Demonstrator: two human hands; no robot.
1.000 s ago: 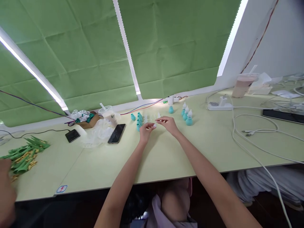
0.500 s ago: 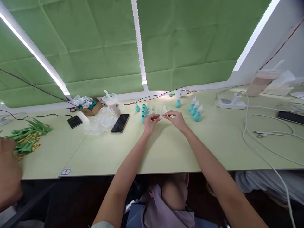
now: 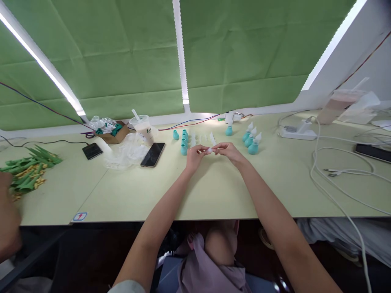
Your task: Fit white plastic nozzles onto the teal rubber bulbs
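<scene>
My left hand [image 3: 195, 157] and my right hand [image 3: 228, 152] meet above the table, pinching a small white plastic nozzle piece [image 3: 209, 150] between their fingertips. Just beyond them lie rows of translucent white nozzle pieces [image 3: 212, 138]. To the left of these stands a column of open teal rubber bulbs [image 3: 183, 149], with one more bulb [image 3: 176, 135] beside it. Right of my hands, several teal bulbs with white pointed nozzles fitted [image 3: 253, 147] stand upright in a group. A single teal bulb [image 3: 229, 130] without a visible nozzle stands behind my right hand.
Left of my hands lie a phone [image 3: 153, 154], a crumpled plastic bag [image 3: 126, 152], a drink cup [image 3: 144, 130] and a cardboard box [image 3: 114, 134]. Another person's hand [image 3: 7, 211] is near green pieces [image 3: 27, 173] at far left. A power strip [image 3: 297, 133] and white cables [image 3: 345, 171] occupy the right.
The view has shifted slightly. My fingers still hold the small white nozzle piece between both hands, with the right fingertips curled a little more. The other person's hand at far left has moved slightly.
</scene>
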